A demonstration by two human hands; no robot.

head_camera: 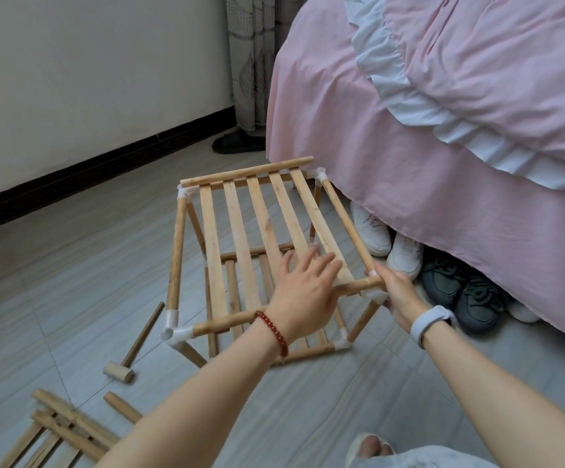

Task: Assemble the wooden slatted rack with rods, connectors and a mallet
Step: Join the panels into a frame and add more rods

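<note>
Spare slats (pixel 61 434) and the mallet (pixel 129 356) lie loose on the floor (pixel 308 417) at near left. The rack (pixel 257 251) stands mid-floor, two tiers up. The right hand (pixel 399 292) grips its near right connector (pixel 375 295); the left hand (pixel 304 292), fingers spread open, lies on the top slats. It looks like seating the top panel; tapping that corner seems next. The bed (pixel 426 130) crowds the right side; the left has room.

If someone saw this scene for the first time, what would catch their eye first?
The half-built wooden rack on the floor at centre. The left hand hovers open over its slats while the right hand grips its near right corner. A pink bedspread fills the upper right, and a mallet lies lower left.
</note>
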